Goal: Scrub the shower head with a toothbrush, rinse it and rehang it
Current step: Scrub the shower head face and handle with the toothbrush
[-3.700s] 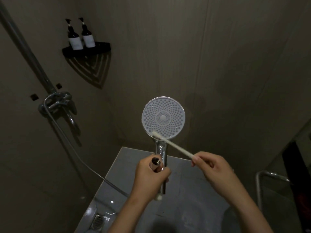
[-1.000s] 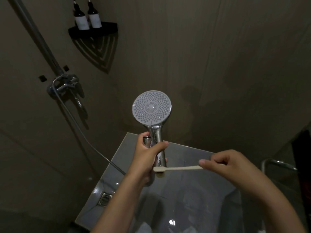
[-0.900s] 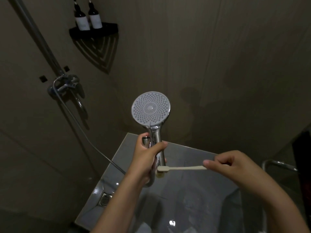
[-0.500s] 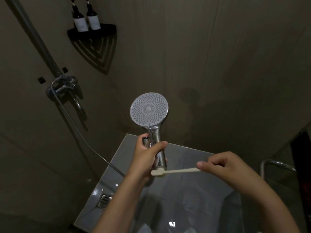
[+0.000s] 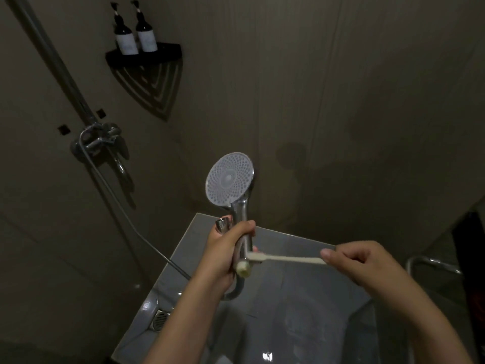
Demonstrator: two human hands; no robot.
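The chrome shower head (image 5: pixel 229 179) stands upright in mid-frame, its round white nozzle face turned slightly left. My left hand (image 5: pixel 225 252) grips its chrome handle from the left. My right hand (image 5: pixel 359 261) pinches the rear end of a cream toothbrush (image 5: pixel 283 258) that lies nearly level. The bristle end of the toothbrush sits against the lower part of the handle, just below my left thumb. A grey hose (image 5: pixel 126 214) runs from the wall mixer down to the handle's base.
The chrome mixer valve (image 5: pixel 98 139) and riser bar (image 5: pixel 49 53) are on the left wall. A black corner shelf (image 5: pixel 144 57) holds two dark bottles. A floor drain (image 5: pixel 160 317) lies lower left on the wet grey floor; a chrome rail (image 5: pixel 430 264) is at right.
Since 3.7 s ago the brush left the nozzle face and dropped to the handle. In the last second the shower head turned slightly left and the bristles moved a little lower on the handle.
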